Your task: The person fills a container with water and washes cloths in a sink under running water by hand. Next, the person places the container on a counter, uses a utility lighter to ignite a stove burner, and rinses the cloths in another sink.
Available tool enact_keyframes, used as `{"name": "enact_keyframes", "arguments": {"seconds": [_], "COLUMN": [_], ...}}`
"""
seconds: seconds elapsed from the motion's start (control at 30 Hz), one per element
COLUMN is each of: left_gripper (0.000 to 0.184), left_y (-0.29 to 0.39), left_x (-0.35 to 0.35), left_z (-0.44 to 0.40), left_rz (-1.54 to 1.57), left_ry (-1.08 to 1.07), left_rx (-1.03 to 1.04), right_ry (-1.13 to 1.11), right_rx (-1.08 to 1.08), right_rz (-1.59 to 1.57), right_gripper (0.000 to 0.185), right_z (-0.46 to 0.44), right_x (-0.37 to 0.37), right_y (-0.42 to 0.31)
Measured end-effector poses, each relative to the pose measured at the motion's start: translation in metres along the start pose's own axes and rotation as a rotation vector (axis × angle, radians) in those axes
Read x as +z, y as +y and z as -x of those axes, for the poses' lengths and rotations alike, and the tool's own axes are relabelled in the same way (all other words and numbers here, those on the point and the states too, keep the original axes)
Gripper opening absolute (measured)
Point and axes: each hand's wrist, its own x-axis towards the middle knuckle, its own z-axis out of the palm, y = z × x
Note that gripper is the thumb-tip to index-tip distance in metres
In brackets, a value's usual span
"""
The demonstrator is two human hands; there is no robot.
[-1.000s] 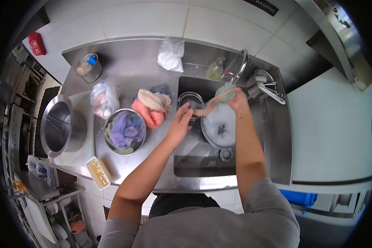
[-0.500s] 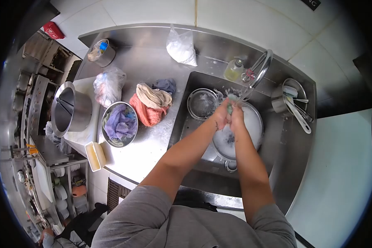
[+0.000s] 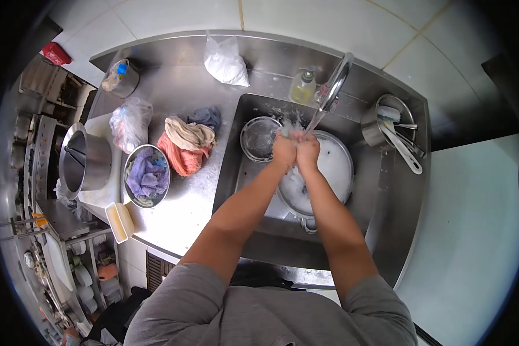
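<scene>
My left hand (image 3: 284, 153) and my right hand (image 3: 308, 152) are pressed together under the stream of water from the curved faucet (image 3: 342, 72). Both are closed around a small, soft, pale green pad-like thing, mostly hidden by fingers and splashing water. Just below them, in the steel sink (image 3: 254, 190), stands a large round metal pot (image 3: 350, 185) holding white foamy water. To the left of my hands, a smaller round metal pan (image 3: 245, 151) with water in it sits in the sink, apart from my left hand.
Behind the faucet base stands a soap pump bottle (image 3: 303, 86). Right of the sink, a metal pot (image 3: 370, 128) holds utensils. The left counter carries cloths (image 3: 184, 153), a bowl of rags (image 3: 127, 187), a plastic bag (image 3: 131, 124), a tall pot (image 3: 98, 164) and a white bag (image 3: 226, 62).
The whole view has shifted, so things appear further left and slightly up. My hands have drawn closer together under the water, covering more of the green thing.
</scene>
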Motion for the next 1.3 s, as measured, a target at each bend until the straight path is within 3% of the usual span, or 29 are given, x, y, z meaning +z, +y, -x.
{"name": "enact_keyframes", "arguments": {"seconds": [0.03,0.1,0.17,0.27,0.33,0.4,0.47,0.5,0.57,0.6,0.67,0.7,0.73,0.77,0.8,0.83,0.93,1.0,1.03,1.13,1.17,1.27,1.3], "left_gripper": [0.025,0.027,0.029,0.030,0.027,0.027,0.026,0.026,0.026,0.026,0.028,0.030,0.033,0.035,0.038,0.045,0.050,0.055,0.054,0.054,0.054,0.049,0.049], "left_y": [-0.050,-0.071,-0.055,-0.044,0.004,0.042,0.029,0.033,0.045,0.034,-0.029,-0.020,0.008,0.036,0.051,0.034,0.053,0.048,0.001,0.008,0.012,0.049,0.058], "left_x": [0.014,0.020,0.010,0.013,0.000,0.007,0.016,0.009,-0.002,-0.001,0.018,0.017,0.012,0.007,0.008,0.024,-0.003,-0.019,0.015,0.021,0.020,0.005,-0.003], "left_z": [-0.025,-0.047,-0.049,-0.036,0.001,0.031,0.036,0.028,0.011,0.000,-0.029,-0.015,0.011,0.036,0.048,0.043,0.028,0.012,-0.016,0.002,0.012,0.040,0.040], "left_rz": [0.002,0.248,0.737,1.123,1.012,0.979,0.454,0.597,0.890,0.494,-0.312,-0.219,0.222,0.471,0.544,0.465,0.373,0.377,0.387,0.733,0.657,0.567,0.551], "left_ry": [-0.088,-0.246,-0.372,-0.493,-0.353,-0.309,-0.326,-0.381,-0.499,-0.546,-0.554,-0.502,-0.440,-0.340,-0.257,-0.130,-0.212,-0.373,-0.243,-0.267,-0.254,-0.174,-0.169], "left_rx": [-0.024,-0.229,-0.587,-0.667,-0.591,-0.498,-0.253,-0.393,-0.681,-0.339,0.332,0.268,-0.111,-0.362,-0.451,-0.223,-0.504,-0.275,-0.196,-0.427,-0.413,-0.339,-0.299], "right_ry": [-0.001,-0.014,-0.042,-0.164,-0.192,-0.121,-0.210,-0.241,-0.258,-0.266,-0.454,-0.314,-0.171,-0.188,-0.209,-0.230,-0.215,-0.226,-0.250,-0.198,-0.264,-0.339,-0.229], "right_rx": [0.030,0.144,0.313,0.304,-0.083,0.184,0.310,0.373,0.327,0.302,0.661,0.535,0.407,0.589,0.539,0.488,0.355,0.327,0.319,0.153,0.359,0.453,0.282], "right_rz": [0.012,-0.061,-0.236,-0.172,0.007,-0.083,-0.353,-0.488,-0.433,-0.406,-0.802,-0.588,-0.376,-0.486,-0.502,-0.517,-0.494,-0.430,-0.408,-0.268,-0.399,-0.516,-0.522], "right_gripper": [0.023,0.022,0.021,0.020,0.019,0.026,0.031,0.033,0.045,0.052,0.054,0.054,0.054,0.039,0.037,0.035,0.040,0.050,0.056,0.055,0.054,0.047,0.040], "right_z": [0.018,0.038,0.047,0.027,0.007,-0.014,-0.011,-0.004,0.046,0.064,0.043,0.035,0.028,0.019,0.019,0.019,0.037,0.066,0.075,0.068,0.059,0.029,0.031], "right_x": [0.002,0.003,0.003,-0.005,-0.012,-0.017,-0.025,-0.031,-0.014,-0.009,-0.027,-0.021,-0.018,-0.022,-0.024,-0.026,-0.012,-0.007,-0.005,0.002,-0.008,-0.016,-0.008], "right_y": [-0.036,-0.074,-0.086,-0.051,-0.032,-0.023,-0.029,-0.034,-0.070,-0.080,-0.069,-0.064,-0.063,-0.077,-0.077,-0.077,-0.084,-0.098,-0.099,-0.099,-0.109,-0.101,-0.088]}}
